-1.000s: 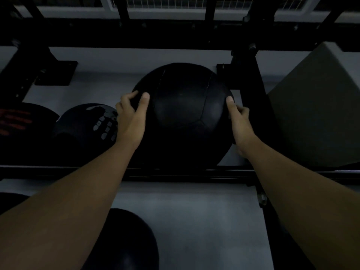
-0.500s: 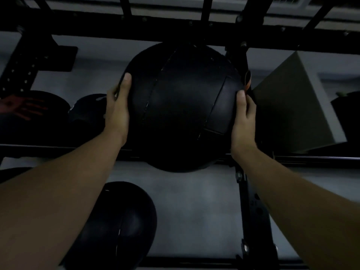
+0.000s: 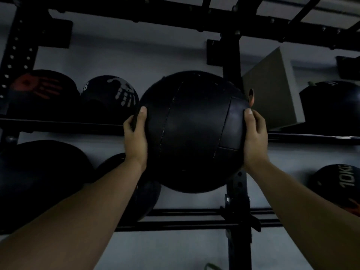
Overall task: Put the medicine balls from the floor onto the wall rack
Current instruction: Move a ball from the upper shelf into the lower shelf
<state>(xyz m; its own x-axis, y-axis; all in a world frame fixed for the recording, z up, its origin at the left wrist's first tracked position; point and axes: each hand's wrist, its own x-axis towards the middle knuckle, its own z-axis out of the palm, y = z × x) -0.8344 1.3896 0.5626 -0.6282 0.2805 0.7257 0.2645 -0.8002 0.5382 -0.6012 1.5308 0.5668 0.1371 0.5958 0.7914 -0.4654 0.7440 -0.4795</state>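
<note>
Two hands, one ball at rack height

Both grips clamp a black medicine ball (image 3: 191, 131): left hand (image 3: 136, 136) and right hand (image 3: 254, 137) press opposite sides, holding it in front of the wall rack (image 3: 231, 61). Just right of the grip sits a grey foam box (image 3: 272, 90); just left, a handprint ball (image 3: 111, 96). That gap looks tight, so the ball may snag the upright and slip.

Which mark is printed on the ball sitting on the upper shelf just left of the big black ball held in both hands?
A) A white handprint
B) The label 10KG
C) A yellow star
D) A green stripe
A: the shelf ball beside the held ball carries a white handprint; the 10KG ball sits lower right.
</note>
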